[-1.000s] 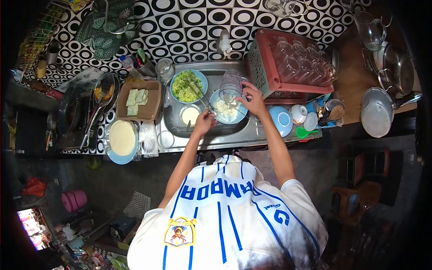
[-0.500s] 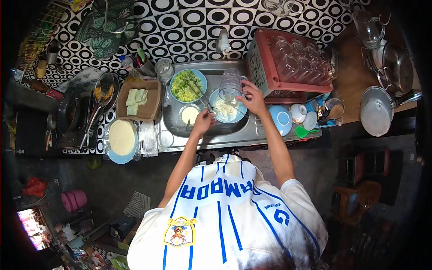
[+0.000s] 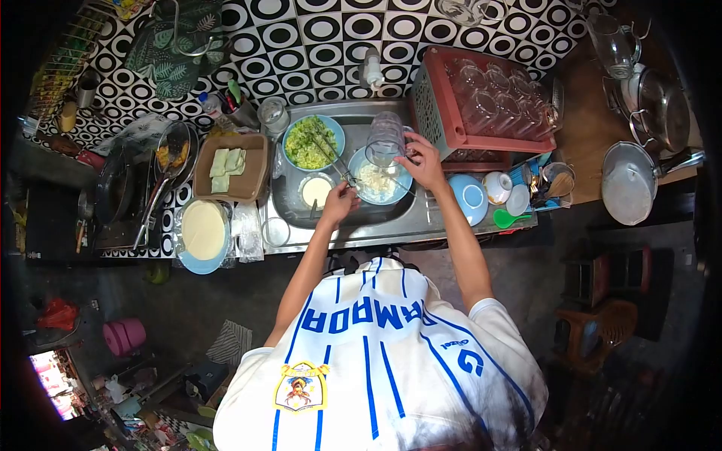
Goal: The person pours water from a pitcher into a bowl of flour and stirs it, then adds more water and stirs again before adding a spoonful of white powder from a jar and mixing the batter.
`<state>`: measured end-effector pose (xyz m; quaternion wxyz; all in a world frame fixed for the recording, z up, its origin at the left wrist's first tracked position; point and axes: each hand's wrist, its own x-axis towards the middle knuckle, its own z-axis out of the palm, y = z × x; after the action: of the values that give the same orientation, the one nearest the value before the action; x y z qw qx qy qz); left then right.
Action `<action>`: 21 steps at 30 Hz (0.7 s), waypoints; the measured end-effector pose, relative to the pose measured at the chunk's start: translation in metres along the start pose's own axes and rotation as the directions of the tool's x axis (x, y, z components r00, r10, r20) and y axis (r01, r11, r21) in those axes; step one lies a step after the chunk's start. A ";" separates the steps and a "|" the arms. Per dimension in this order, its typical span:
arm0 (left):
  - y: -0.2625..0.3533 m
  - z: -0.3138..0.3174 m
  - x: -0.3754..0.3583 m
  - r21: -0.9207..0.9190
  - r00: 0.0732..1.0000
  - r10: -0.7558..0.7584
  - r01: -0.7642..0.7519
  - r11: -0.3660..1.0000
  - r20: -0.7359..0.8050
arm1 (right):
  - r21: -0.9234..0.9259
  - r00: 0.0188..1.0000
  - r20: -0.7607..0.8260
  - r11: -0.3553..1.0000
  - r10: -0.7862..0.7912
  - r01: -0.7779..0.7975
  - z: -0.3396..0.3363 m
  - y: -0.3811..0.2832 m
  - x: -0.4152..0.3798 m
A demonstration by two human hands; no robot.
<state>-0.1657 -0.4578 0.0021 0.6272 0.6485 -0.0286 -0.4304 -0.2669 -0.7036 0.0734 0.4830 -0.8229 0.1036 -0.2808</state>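
My right hand [image 3: 423,161] curls around a clear mug [image 3: 385,139] held above a blue bowl [image 3: 385,201] of white food [image 3: 374,179] at the sink [image 3: 361,219], while my left hand [image 3: 341,203], fingers bent beside that bowl, has an unclear hold.

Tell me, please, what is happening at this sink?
A person stands at the sink and works over a blue bowl with white food in it. The right hand holds a clear mug over the bowl's far side. The left hand is at the bowl's left edge, its fingertips by a thin utensil; whether they grip it is unclear. Chopped greens are in another bowl nearby.
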 end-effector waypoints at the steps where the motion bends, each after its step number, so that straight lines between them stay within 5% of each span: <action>1: 0.000 0.000 0.000 -0.001 1.000 0.000 0.000 1.000 -0.001 | 0.017 1.000 -0.010 1.000 0.021 -0.021 0.001 0.002 0.000; 7: 0.000 0.000 0.001 0.001 1.000 0.005 -0.005 1.000 0.003 | 0.191 0.994 -0.076 0.980 0.079 -0.063 0.017 0.054 0.010; 13: 0.000 0.000 0.001 -0.019 1.000 -0.004 0.005 1.000 0.010 | 0.179 0.902 0.119 0.885 0.415 -0.430 0.024 0.064 0.042; 21: 0.001 0.000 0.002 -0.005 1.000 0.001 -0.001 1.000 -0.003 | 0.135 0.998 0.042 0.990 0.045 -0.051 0.034 0.074 0.041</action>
<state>-0.1644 -0.4589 0.0019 0.6291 0.6476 -0.0269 -0.4292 -0.2069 -0.7345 0.0120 0.5465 -0.7906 0.0946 -0.2595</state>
